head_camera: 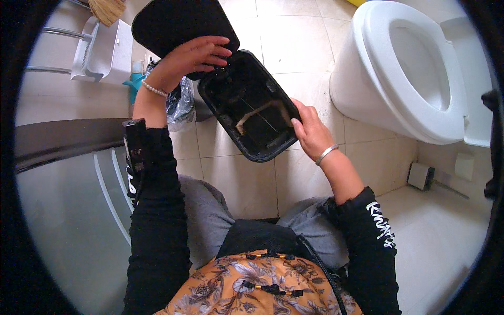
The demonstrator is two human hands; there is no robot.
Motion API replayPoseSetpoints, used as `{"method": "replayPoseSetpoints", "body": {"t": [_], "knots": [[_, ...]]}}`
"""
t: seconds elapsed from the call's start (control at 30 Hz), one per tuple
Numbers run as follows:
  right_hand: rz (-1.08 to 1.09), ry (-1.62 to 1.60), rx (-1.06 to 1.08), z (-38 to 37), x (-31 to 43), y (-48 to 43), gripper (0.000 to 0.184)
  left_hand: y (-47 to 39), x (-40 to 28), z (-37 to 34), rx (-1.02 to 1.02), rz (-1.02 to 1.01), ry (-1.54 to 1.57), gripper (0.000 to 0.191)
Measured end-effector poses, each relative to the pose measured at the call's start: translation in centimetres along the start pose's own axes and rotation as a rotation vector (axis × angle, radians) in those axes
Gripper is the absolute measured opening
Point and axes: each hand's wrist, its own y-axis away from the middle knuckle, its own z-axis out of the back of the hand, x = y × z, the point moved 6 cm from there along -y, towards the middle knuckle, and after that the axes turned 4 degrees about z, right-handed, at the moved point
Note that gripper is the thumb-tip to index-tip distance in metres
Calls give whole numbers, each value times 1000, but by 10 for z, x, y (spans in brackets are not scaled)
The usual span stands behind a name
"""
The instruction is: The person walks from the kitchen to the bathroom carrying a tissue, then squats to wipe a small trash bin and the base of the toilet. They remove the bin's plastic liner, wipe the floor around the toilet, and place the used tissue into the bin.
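Note:
A black plastic bin (256, 138), roughly rectangular with rounded corners, is tilted so that its dark inside faces me. My right hand (313, 128) grips its right rim, with the thumb on the inner side. At its upper left stands a black flat lid (185, 23), swung up beside the bin. My left hand (197, 57) lies at the corner where lid and bin meet, fingers spread; whether it grips anything there is hard to tell. A crumpled, shiny plastic bag (183, 104) shows below my left wrist.
A white toilet (409, 75) with its seat showing stands at the right. A toilet brush holder (420, 176) is by the right wall. At the upper left are a white plastic caddy (114, 51), broom bristles (106, 10) and a teal plastic tool (136, 84). A frosted panel (71, 204) is at my left.

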Motion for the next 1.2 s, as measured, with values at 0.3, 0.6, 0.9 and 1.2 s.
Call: {"method": "replayPoseSetpoints", "body": {"t": [0.3, 0.6, 0.9, 1.2], "knots": [[-68, 6, 58, -9, 5, 3, 47, -17, 37, -66, 245, -52, -199, 25], [-97, -16, 82, -12, -2, 5, 46, -1, 107, -128, 456, 556, -1123, 31], [-101, -14, 82, -11, -4, 4, 47, -11, 88, -120, 170, 346, -1135, 25], [-112, -29, 87, -10, -5, 5, 46, -16, 67, -82, -73, 272, -672, 24]]}}
